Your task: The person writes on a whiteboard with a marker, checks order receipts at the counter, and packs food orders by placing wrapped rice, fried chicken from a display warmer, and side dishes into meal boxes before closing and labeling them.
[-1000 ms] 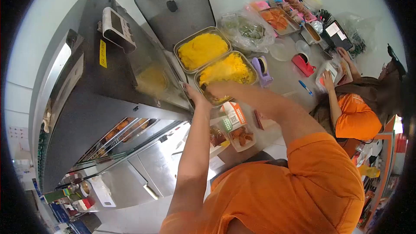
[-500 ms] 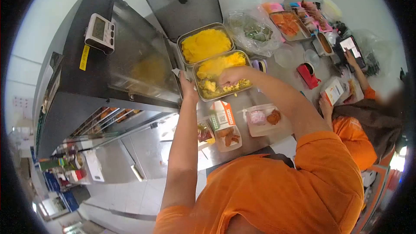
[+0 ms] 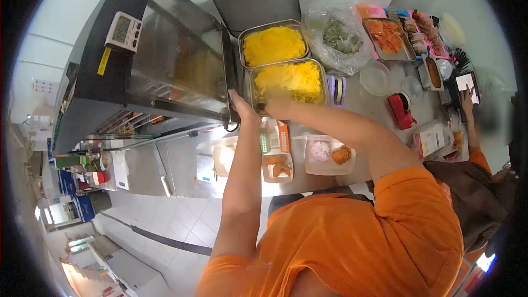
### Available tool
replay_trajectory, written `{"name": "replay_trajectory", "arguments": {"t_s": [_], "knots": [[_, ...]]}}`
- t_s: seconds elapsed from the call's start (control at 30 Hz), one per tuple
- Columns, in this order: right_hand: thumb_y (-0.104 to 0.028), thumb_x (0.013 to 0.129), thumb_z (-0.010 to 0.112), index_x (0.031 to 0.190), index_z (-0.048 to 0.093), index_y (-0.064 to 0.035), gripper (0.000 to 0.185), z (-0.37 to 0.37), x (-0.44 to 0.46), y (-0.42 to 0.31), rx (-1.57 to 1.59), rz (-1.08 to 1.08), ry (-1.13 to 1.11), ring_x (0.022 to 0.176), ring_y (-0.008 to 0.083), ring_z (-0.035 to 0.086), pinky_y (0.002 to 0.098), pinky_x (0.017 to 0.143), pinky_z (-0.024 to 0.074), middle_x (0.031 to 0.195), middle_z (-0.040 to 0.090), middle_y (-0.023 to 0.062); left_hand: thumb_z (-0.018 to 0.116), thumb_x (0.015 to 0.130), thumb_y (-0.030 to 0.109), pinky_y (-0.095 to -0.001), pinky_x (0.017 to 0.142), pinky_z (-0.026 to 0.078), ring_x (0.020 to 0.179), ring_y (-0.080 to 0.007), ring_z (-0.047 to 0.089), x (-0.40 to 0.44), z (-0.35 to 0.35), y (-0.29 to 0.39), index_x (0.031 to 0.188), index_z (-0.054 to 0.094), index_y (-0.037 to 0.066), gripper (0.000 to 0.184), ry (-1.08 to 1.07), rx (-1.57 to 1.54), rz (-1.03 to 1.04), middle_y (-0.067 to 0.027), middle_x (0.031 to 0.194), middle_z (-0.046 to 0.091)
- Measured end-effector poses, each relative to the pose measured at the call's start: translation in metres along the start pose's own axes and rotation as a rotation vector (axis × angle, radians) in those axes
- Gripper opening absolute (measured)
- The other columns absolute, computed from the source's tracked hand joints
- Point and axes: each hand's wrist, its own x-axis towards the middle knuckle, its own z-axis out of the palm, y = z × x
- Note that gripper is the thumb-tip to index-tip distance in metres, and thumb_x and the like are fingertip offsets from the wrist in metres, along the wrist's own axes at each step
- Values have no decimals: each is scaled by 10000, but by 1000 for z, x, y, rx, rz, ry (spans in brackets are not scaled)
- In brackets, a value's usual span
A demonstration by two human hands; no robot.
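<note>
My left hand [image 3: 242, 105] is upright at the edge of the dark glass-fronted cabinet [image 3: 179, 49], left of the nearer metal tray [image 3: 251, 89]; its fingertips are too unclear to read. Blurred by motion, my right hand [image 3: 276, 105] is over that tray's lower left corner, and what it holds, if anything, cannot be made out. Loose yellow food [image 3: 291, 78] lies in this tray. Behind it, a second tray holds smoother yellow food [image 3: 273, 45]. Below the trays are an open box with fried pieces [image 3: 279, 166] and a clear container with a pink-white round item [image 3: 319, 150].
A purple tape dispenser [image 3: 336, 91], a red dispenser [image 3: 402, 111] and a plastic bag of leaves [image 3: 340, 36] are right of the trays. A co-worker's hand [image 3: 468, 98] touches a tablet at the far right. A knife [image 3: 165, 179] lies on the left counter.
The view has shifted, showing more floor at lower left. My right hand has moved from inside the nearer tray to its lower left corner. The co-worker's hand remains at the tablet.
</note>
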Motion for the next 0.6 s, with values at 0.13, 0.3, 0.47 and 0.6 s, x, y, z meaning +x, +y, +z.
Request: {"name": "replay_trajectory", "arguments": {"t_s": [0.13,0.3,0.47,0.6], "knots": [[-206,922,543,946,759,-36,277,-27,12,29,102,-161,-229,836,297,703,477,748,536,904,741,137,428,983,660,-479,1185,307,1435,-328,391,-7,3,-8,1582,288,87,840,-22,-59,-2,-131,1598,361],[-262,956,545,942,725,-53,276,-8,36,80,643,75,-518,604,134,539,318,527,433,747,642,38,459,967,660,-491,1153,356,1383,-337,446,-34,38,11,1531,365,93,805,142,-18,-67,-133,1532,439],[-281,951,558,839,704,-93,263,-14,30,85,860,470,-508,498,76,432,265,453,354,677,584,-18,389,1014,623,-489,1115,388,1311,-290,490,-62,58,25,1441,454,105,674,136,-8,-51,-116,1414,513],[-236,920,598,796,677,-79,215,-46,2,89,595,-21,-274,569,119,495,311,524,401,709,602,13,422,1070,442,-407,1122,354,1288,-222,492,-112,89,38,1448,452,80,524,153,246,87,-86,1405,515]]}}
